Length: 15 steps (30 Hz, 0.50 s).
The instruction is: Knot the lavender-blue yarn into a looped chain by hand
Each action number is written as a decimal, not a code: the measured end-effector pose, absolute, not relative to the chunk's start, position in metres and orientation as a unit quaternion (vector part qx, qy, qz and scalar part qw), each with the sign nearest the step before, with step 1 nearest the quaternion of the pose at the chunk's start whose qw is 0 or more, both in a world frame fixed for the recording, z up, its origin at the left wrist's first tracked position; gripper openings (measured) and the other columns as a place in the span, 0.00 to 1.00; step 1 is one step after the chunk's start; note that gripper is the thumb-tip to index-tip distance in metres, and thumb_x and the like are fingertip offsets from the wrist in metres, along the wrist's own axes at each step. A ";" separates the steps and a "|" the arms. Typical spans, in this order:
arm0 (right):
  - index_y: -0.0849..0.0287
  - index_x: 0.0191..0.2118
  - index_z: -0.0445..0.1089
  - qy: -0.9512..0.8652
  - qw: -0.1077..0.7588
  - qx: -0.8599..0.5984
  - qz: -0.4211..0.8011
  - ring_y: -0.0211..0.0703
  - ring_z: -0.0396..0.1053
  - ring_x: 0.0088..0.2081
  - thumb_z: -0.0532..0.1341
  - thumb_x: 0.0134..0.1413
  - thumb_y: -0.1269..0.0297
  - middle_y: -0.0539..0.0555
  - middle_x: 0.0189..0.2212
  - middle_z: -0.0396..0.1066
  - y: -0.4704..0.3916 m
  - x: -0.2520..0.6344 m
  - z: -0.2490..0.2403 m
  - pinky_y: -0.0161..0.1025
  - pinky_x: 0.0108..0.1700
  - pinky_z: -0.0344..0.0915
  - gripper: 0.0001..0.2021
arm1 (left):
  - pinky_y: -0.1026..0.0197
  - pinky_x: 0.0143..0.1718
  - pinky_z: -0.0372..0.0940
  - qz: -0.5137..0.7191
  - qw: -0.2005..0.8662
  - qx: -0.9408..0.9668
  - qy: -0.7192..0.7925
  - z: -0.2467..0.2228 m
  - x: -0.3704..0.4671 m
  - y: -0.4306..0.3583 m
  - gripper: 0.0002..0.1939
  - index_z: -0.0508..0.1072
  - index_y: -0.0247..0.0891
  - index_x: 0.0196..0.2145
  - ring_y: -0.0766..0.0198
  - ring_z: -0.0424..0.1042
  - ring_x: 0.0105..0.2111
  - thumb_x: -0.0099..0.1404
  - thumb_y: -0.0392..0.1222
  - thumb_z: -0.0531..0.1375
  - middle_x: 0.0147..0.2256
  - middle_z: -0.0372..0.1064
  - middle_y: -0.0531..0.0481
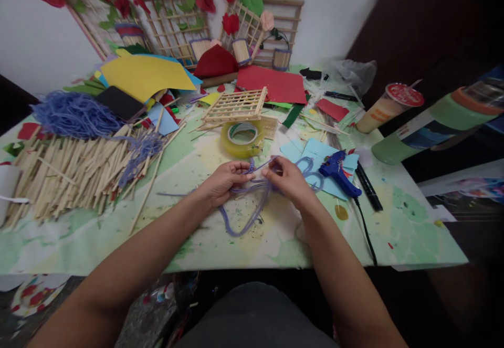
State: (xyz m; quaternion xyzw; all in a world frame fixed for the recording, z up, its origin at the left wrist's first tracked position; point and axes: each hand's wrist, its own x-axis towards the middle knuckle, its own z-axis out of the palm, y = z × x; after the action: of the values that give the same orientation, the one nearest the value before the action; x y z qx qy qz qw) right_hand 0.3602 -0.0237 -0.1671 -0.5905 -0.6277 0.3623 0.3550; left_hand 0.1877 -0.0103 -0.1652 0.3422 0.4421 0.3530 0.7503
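Purple yarn (pixel 244 231) runs between my two hands and hangs in a loose loop on the table below them. Thumb and fingers of my left hand (pixel 226 182) pinch it where a small tangle or knot shows. My right hand (pixel 286 177) pinches a strand drawn out to the right, its fingertips close to the left ones. More yarn loops lie just right of the right hand. A roll of yellowish clear tape (pixel 225 140) lies flat just beyond the hands. Behind it sits a small lattice of wooden sticks (pixel 235 105).
At left lie a pile of wooden sticks (pixel 74 172) and a heap of purple yarn (pixel 74 114). A blue glue gun (pixel 338 174) with its cord, a black marker (pixel 369 186), a drink cup (pixel 388 107) and a green bottle (pixel 425 122) stand or lie right. Coloured sheets (pixel 147 77) lie behind.
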 end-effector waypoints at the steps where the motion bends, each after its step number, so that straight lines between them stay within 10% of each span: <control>1: 0.61 0.34 0.65 -0.597 0.391 -0.612 0.340 0.40 0.61 0.31 0.59 0.44 0.52 0.53 0.30 0.65 -0.021 0.365 -0.167 0.37 0.34 0.58 0.16 | 0.69 0.26 0.64 0.352 0.746 0.349 0.446 -0.166 0.187 -0.010 0.16 0.68 0.34 0.33 0.71 0.69 0.25 0.44 0.29 0.66 0.29 0.68 0.52; 15: 0.61 0.58 0.45 -0.296 0.659 -0.668 -0.179 0.49 0.52 0.55 0.43 0.58 0.51 0.67 0.55 0.46 -0.015 0.450 -0.154 0.52 0.56 0.48 0.27 | 0.72 0.15 0.49 0.379 0.717 0.379 0.446 -0.171 0.183 -0.003 0.14 0.69 0.32 0.32 0.79 0.57 0.17 0.45 0.28 0.65 0.27 0.65 0.53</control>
State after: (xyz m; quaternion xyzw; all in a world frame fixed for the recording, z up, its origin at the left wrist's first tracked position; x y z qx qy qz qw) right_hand 0.4497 -0.0150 -0.1536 -0.6682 -0.2958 -0.1791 0.6588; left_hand 0.1829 -0.0032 -0.1713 0.3788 0.4462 0.3791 0.7168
